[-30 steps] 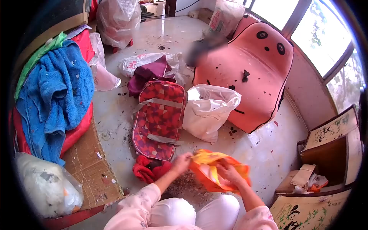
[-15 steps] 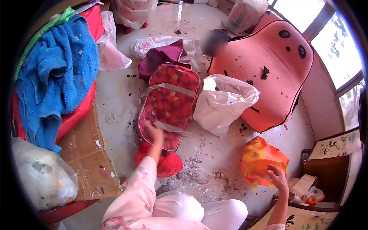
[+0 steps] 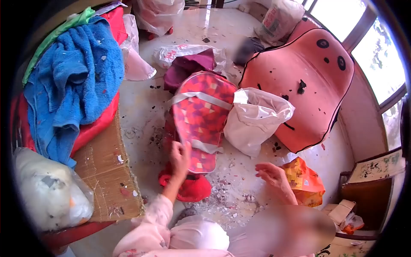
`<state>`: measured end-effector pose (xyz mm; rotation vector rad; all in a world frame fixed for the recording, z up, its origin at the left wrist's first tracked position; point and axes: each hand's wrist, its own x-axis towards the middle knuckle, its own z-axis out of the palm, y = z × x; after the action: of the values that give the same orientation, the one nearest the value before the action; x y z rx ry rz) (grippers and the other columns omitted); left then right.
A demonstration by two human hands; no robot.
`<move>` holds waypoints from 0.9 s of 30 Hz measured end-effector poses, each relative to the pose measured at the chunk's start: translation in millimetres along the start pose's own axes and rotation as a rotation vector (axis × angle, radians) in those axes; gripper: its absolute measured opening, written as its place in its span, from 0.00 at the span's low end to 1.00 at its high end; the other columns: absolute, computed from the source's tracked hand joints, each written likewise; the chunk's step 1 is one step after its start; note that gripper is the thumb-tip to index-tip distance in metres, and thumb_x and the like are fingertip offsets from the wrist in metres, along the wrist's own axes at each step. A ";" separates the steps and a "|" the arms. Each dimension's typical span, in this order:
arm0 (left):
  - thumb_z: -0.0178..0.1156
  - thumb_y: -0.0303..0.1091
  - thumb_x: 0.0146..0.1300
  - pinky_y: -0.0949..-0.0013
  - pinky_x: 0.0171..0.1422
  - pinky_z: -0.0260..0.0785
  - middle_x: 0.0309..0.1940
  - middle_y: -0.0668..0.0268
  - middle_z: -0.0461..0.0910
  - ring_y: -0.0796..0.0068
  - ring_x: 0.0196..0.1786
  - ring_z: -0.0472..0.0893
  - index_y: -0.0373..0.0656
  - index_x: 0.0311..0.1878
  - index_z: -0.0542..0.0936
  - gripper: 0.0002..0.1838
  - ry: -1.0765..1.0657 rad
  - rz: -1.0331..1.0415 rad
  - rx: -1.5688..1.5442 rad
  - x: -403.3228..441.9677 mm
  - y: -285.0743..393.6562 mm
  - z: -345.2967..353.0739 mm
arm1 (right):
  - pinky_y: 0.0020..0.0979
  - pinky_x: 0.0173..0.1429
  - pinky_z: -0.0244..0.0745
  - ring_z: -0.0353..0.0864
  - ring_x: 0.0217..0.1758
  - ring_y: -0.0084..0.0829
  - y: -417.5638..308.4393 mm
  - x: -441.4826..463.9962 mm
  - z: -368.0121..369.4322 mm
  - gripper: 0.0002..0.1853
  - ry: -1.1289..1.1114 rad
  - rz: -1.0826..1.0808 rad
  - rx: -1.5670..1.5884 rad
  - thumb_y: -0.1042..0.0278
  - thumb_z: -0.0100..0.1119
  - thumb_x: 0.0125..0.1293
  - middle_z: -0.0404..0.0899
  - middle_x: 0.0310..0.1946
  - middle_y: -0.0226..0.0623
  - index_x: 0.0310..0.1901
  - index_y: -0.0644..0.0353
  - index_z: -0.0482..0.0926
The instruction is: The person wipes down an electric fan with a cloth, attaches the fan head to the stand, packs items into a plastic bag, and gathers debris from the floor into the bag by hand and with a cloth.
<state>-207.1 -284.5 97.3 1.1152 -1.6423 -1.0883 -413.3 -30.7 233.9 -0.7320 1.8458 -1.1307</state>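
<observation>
A red and purple bag with a geometric pattern and pale straps (image 3: 201,124) stands tilted in the middle of the floor. My left hand (image 3: 180,158) is closed on its lower left edge, the fingertips partly hidden. Below it lies a fluffy red item (image 3: 193,188). My right hand (image 3: 274,177) is over the floor with its fingers stretched out, holding nothing. Just beyond that wrist stands an orange bag (image 3: 306,184). A white plastic bag (image 3: 252,128), its mouth gaping, sits to the right of the patterned bag.
A pink cushioned seat (image 3: 299,81) lies at the right. Purple cloth (image 3: 188,68) is behind the patterned bag. A blue towel (image 3: 77,77) and cardboard (image 3: 105,175) fill the left. Debris (image 3: 227,201) litters the floor by my knees, and a small cabinet (image 3: 368,197) stands right.
My right hand has left the orange bag and moved left. With my left hand at its edge, the patterned bag has tipped up and turned, showing a brighter face. The view has shifted slightly.
</observation>
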 end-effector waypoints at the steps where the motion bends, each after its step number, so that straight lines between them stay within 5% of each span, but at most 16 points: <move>1: 0.59 0.30 0.62 0.60 0.39 0.63 0.26 0.61 0.70 0.63 0.32 0.71 0.41 0.29 0.68 0.10 -0.087 0.093 0.003 -23.1 -4.2 7.8 | 0.26 0.53 0.74 0.80 0.49 0.25 -7.5 7.9 10.5 0.19 -0.039 0.011 0.041 0.63 0.59 0.69 0.81 0.47 0.36 0.56 0.64 0.75; 4: 0.59 0.26 0.57 0.52 0.41 0.59 0.26 0.56 0.67 0.52 0.34 0.70 0.41 0.28 0.70 0.07 -0.310 0.475 0.061 -73.3 63.6 19.7 | 0.29 0.55 0.74 0.80 0.50 0.29 -28.2 24.7 46.0 0.23 -0.082 -0.048 0.229 0.59 0.62 0.67 0.80 0.50 0.37 0.58 0.63 0.75; 5: 0.60 0.30 0.57 0.51 0.49 0.62 0.31 0.54 0.72 0.51 0.41 0.72 0.41 0.30 0.73 0.06 -0.547 0.665 0.376 -90.1 50.7 28.4 | 0.28 0.54 0.74 0.79 0.49 0.27 -27.6 31.7 63.2 0.21 0.034 -0.173 0.198 0.60 0.61 0.68 0.80 0.49 0.34 0.58 0.63 0.75; 8: 0.61 0.37 0.57 0.46 0.65 0.58 0.50 0.51 0.73 0.51 0.60 0.69 0.42 0.39 0.76 0.11 -0.598 0.711 0.263 -118.8 56.6 48.7 | 0.28 0.54 0.73 0.78 0.47 0.24 3.7 62.1 83.8 0.17 0.248 -0.324 0.017 0.66 0.58 0.68 0.81 0.44 0.33 0.56 0.64 0.75; 10: 0.61 0.40 0.57 0.44 0.69 0.54 0.60 0.51 0.70 0.51 0.67 0.65 0.42 0.46 0.76 0.17 -0.523 0.937 0.374 -108.7 83.9 12.8 | 0.32 0.55 0.73 0.80 0.47 0.30 27.0 67.5 64.6 0.16 0.213 -0.127 -0.194 0.69 0.56 0.67 0.83 0.43 0.38 0.55 0.65 0.76; 11: 0.64 0.40 0.55 0.39 0.69 0.53 0.65 0.52 0.66 0.53 0.71 0.61 0.42 0.53 0.74 0.23 -0.443 0.916 0.392 -98.5 83.9 8.5 | 0.28 0.52 0.72 0.77 0.45 0.25 23.6 63.0 64.4 0.15 0.252 -0.153 -0.140 0.72 0.54 0.67 0.82 0.41 0.34 0.53 0.65 0.76; 13: 0.70 0.37 0.48 0.35 0.70 0.50 0.71 0.49 0.54 0.40 0.73 0.55 0.48 0.62 0.70 0.35 -0.263 0.705 0.572 -72.0 87.2 1.5 | 0.21 0.47 0.70 0.72 0.41 0.15 16.2 50.9 68.8 0.12 0.322 -0.198 -0.033 0.77 0.52 0.66 0.80 0.36 0.26 0.50 0.67 0.76; 15: 0.68 0.30 0.49 0.38 0.71 0.51 0.73 0.41 0.45 0.34 0.72 0.53 0.51 0.67 0.66 0.39 -0.201 0.457 0.550 -42.0 79.4 -0.5 | 0.21 0.46 0.71 0.72 0.40 0.16 28.9 49.1 68.9 0.12 0.329 -0.246 -0.036 0.80 0.51 0.64 0.80 0.35 0.26 0.49 0.66 0.76; 17: 0.58 0.19 0.51 0.53 0.67 0.63 0.66 0.39 0.62 0.40 0.64 0.68 0.46 0.61 0.73 0.31 -0.323 0.061 0.317 -15.0 34.9 3.7 | 0.22 0.46 0.71 0.72 0.39 0.16 13.1 42.2 67.5 0.13 0.361 -0.246 -0.115 0.81 0.51 0.64 0.79 0.35 0.25 0.49 0.66 0.76; 19: 0.54 0.14 0.50 0.60 0.64 0.68 0.54 0.50 0.78 0.56 0.60 0.77 0.45 0.58 0.77 0.29 -0.299 0.075 0.287 -9.0 42.9 -8.4 | 0.26 0.45 0.74 0.76 0.38 0.20 16.1 38.2 51.5 0.16 0.414 -0.272 -0.175 0.81 0.48 0.63 0.82 0.34 0.33 0.52 0.65 0.76; 21: 0.50 0.12 0.51 0.64 0.61 0.69 0.49 0.52 0.82 0.62 0.56 0.80 0.43 0.58 0.78 0.29 -0.217 0.009 0.196 -2.4 46.6 -31.0 | 0.28 0.42 0.76 0.79 0.36 0.22 14.9 31.1 24.6 0.19 0.524 -0.355 -0.272 0.83 0.46 0.62 0.84 0.33 0.34 0.53 0.63 0.78; 23: 0.47 0.11 0.52 0.70 0.59 0.70 0.51 0.53 0.82 0.65 0.55 0.81 0.40 0.56 0.79 0.28 -0.171 -0.031 0.199 4.9 52.0 -56.7 | 0.27 0.43 0.76 0.79 0.37 0.21 35.5 34.7 -7.7 0.18 0.564 -0.212 0.131 0.84 0.49 0.61 0.84 0.33 0.34 0.51 0.63 0.79; 25: 0.47 0.15 0.52 0.59 0.59 0.71 0.51 0.51 0.80 0.53 0.55 0.80 0.45 0.58 0.78 0.29 -0.219 -0.071 0.277 2.8 54.0 -64.4 | 0.27 0.43 0.76 0.80 0.38 0.21 47.7 30.5 -8.3 0.17 0.555 -0.255 -0.036 0.84 0.51 0.61 0.84 0.35 0.32 0.51 0.64 0.80; 27: 0.46 0.14 0.53 0.58 0.60 0.70 0.55 0.49 0.78 0.52 0.58 0.78 0.46 0.62 0.76 0.31 -0.233 0.119 0.155 -12.0 63.8 -59.4 | 0.27 0.45 0.75 0.79 0.40 0.21 31.7 28.1 7.3 0.14 0.562 -0.305 -0.156 0.83 0.53 0.62 0.84 0.35 0.35 0.49 0.65 0.78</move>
<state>-161.8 -270.3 171.4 1.0020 -1.9784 -1.0593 -422.3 -42.8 193.7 -0.8667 2.3669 -1.5137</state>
